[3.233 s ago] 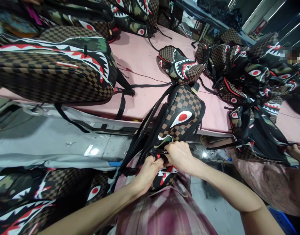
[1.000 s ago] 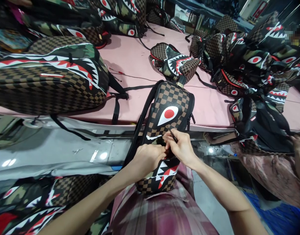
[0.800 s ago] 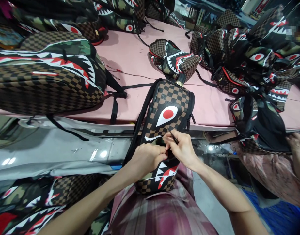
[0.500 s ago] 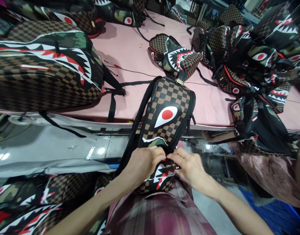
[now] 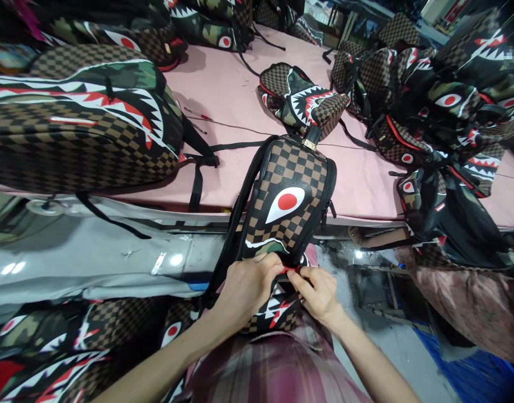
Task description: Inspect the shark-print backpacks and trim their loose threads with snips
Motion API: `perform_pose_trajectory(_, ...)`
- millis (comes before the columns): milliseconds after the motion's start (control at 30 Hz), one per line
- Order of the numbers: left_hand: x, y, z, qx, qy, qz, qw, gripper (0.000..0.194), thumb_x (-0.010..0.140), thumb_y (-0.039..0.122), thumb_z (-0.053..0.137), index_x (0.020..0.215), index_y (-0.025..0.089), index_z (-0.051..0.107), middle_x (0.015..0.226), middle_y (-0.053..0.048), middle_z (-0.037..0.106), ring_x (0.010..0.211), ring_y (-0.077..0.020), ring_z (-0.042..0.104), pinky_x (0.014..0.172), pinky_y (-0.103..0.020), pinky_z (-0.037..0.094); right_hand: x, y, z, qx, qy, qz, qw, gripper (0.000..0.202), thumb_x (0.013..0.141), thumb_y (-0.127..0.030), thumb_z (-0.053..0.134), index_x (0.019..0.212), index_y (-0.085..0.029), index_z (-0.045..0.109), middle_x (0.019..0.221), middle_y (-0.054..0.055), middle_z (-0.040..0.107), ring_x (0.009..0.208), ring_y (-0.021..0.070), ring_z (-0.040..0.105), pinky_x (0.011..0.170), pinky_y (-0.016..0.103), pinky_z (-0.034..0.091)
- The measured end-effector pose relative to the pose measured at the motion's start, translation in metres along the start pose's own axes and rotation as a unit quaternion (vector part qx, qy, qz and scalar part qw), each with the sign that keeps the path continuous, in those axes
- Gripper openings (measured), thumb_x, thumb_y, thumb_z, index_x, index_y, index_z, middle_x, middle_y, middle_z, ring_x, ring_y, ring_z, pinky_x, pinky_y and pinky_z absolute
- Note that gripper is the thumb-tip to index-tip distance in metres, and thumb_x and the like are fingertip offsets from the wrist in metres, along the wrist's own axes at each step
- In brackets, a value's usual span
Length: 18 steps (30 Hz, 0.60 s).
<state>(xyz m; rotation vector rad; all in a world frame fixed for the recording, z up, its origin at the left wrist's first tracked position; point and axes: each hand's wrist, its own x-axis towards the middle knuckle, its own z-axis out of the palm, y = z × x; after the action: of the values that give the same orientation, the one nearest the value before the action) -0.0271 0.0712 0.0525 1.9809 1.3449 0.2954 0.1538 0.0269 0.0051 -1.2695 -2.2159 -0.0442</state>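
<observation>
A brown-and-black checkered backpack (image 5: 301,173) with a red-and-white eye leans against the pink table's edge, its lower end against my lap. My left hand (image 5: 250,282) is closed on the backpack's fabric beside a red strip (image 5: 289,270) across its middle. On the other side of that strip, my right hand (image 5: 317,291) pinches the backpack with thumb and forefinger. The two hands are a short gap apart. Below them shows a white-and-red teeth print (image 5: 277,310). A zipper pull hangs at the backpack's right side.
The pink table (image 5: 223,84) holds a large checkered shark-print bag (image 5: 84,123) at left, a small bag (image 5: 309,101) behind the backpack and a pile of bags (image 5: 441,112) at right. More bags (image 5: 51,341) lie lower left. Pinkish cloth (image 5: 470,302) hangs at right.
The view has shifted slightly. My right hand has changed its grip, drawing its fingers in by the strip, and more of the red strip shows between my hands. The dark item near its fingers no longer shows.
</observation>
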Motion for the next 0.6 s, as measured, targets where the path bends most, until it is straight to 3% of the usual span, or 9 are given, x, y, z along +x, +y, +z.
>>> perform_pose_trajectory(100, -0.001, 0.003, -0.001, -0.002, 0.005, -0.010, 1.000, 0.034, 0.092, 0.030, 0.027, 0.079, 0.020, 0.056, 0.078, 0.000, 0.063, 0.072, -0.0132, 0.059, 0.063, -0.024, 0.037, 0.004, -0.010, -0.029, -0.006, -0.037, 0.085, 0.996, 0.036, 0.087, -0.037, 0.052, 0.115, -0.015, 0.055, 0.082, 0.007, 0.062, 0.069, 0.0160, 0.059, 0.060, 0.026, 0.044)
perform_pose_trajectory(200, -0.002, 0.004, 0.000, -0.006, 0.000, -0.016, 1.000, 0.034, 0.092, 0.030, 0.027, 0.078, 0.020, 0.057, 0.079, 0.000, 0.063, 0.070, -0.0129, 0.059, 0.060, -0.024, 0.036, 0.013, -0.021, -0.050, -0.013, -0.095, 0.167, 0.981, 0.033, 0.089, -0.039, 0.048, 0.108, -0.012, 0.053, 0.087, 0.009, 0.061, 0.076, 0.0189, 0.059, 0.065, 0.028, 0.046)
perform_pose_trajectory(333, -0.002, 0.004, 0.001, -0.007, 0.011, -0.008, 1.000, 0.033, 0.092, 0.029, 0.027, 0.079, 0.020, 0.056, 0.079, 0.001, 0.063, 0.070, -0.0129, 0.059, 0.060, -0.024, 0.036, 0.028, -0.028, -0.059, -0.021, -0.170, 0.163, 0.972, 0.019, 0.092, -0.028, 0.042, 0.090, -0.016, 0.057, 0.080, 0.006, 0.062, 0.070, 0.0175, 0.058, 0.061, 0.027, 0.041)
perform_pose_trajectory(433, -0.003, 0.004, 0.001, -0.006, 0.025, -0.001, 1.000, 0.031, 0.091, 0.028, 0.028, 0.078, 0.020, 0.056, 0.080, 0.000, 0.062, 0.070, -0.0130, 0.059, 0.060, -0.024, 0.035, 0.037, -0.024, -0.066, -0.021, -0.174, 0.155, 0.972, 0.022, 0.092, -0.029, 0.043, 0.086, -0.017, 0.060, 0.076, 0.005, 0.063, 0.066, 0.0161, 0.059, 0.058, 0.026, 0.038)
perform_pose_trajectory(600, -0.004, 0.003, 0.001, -0.021, 0.032, 0.008, 0.999, 0.032, 0.092, 0.029, 0.027, 0.076, 0.020, 0.053, 0.077, 0.001, 0.062, 0.068, -0.0124, 0.058, 0.059, -0.024, 0.035, 0.041, -0.012, -0.086, -0.026, -0.182, 0.205, 0.961, 0.023, 0.091, -0.033, 0.046, 0.084, -0.020, 0.063, 0.076, 0.003, 0.065, 0.067, 0.0150, 0.061, 0.059, 0.025, 0.038)
